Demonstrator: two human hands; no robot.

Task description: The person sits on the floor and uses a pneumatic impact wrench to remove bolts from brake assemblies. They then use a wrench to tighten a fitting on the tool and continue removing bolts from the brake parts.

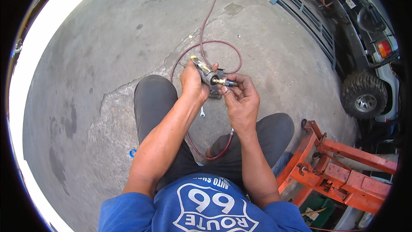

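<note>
Here, left hand [192,81]: was wrapped around a metal tool [206,74], held out between the knees [274,129].
Right hand [244,99]: fingertips were clamped on a brass-and-dark fitting [222,82] at the tool's round end.
Red hose [218,41]: lay looped on concrete floor [111,47].

A garage workshop; parked vehicle [377,45], orange frame [339,175].

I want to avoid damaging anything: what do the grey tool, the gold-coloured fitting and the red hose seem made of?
Grey tool: probably metal, given its dull sheen.
Gold-coloured fitting: likely brass, from its shiny yellow surface; its dark end could be metal or plastic.
Red hose: rubber or flexible plastic, judging by its loose curves.
</note>
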